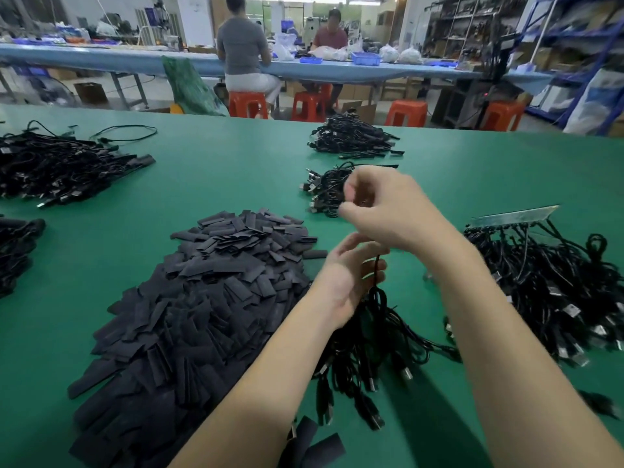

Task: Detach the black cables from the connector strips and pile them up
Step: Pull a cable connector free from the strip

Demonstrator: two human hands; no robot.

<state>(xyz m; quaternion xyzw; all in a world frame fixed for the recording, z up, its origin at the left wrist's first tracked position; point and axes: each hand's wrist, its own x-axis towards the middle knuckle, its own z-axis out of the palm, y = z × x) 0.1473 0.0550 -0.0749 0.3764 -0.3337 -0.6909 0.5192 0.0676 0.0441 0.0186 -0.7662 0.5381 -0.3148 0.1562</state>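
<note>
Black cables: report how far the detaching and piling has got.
Done: two piles of loose cables lie ahead, the far pile and the near pile. In hand: the left hand grips a hanging cable bunch; the right hand pinches above it, what it holds unclear. Left: cables still hang from the connector strip at right.

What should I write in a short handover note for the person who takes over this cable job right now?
Left hand: fingers curled round a hanging bundle of black cables, lifted above the green table.
Right hand: fingers pinched just above that bundle; what they pinch is blurred.
Done: two small cable piles, nearer and farther, lie ahead.
Left: the heap at right is still attached to a metal connector strip.
Beside the left arm: a pile of flat black sleeves.
</note>
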